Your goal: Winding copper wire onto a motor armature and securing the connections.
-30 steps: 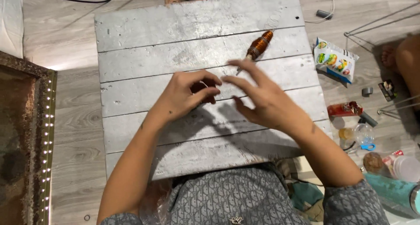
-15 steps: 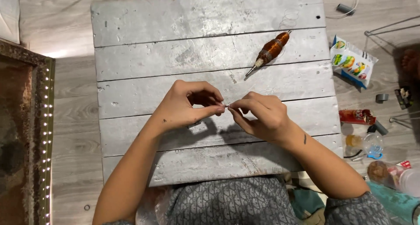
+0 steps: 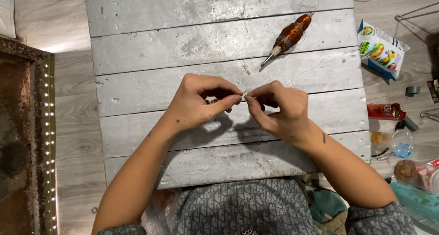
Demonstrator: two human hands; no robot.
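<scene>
Grey plank counter [image 3: 137, 93] over wood floor [image 3: 68, 29]. Our left hand [image 3: 196, 104] and right hand [image 3: 279, 109] pinch a thin wire [image 3: 243, 94] mid-counter, fingertips nearly touching; its axis is too fine to tell. Copper-wound spool tool [image 3: 287, 38] lies diagonal, tip down-left.

Grey patterned garment, bare forearms

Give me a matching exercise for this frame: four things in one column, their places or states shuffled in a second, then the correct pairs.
1. left hand
2. spool tool
3. snack box
4. table

A. lying untouched on the planks, wound with copper wire
B. on the floor, right of the table
C. fingertips pinched together against the right hand
D. grey weathered planks

Pairs: 1-C, 2-A, 3-B, 4-D
</scene>
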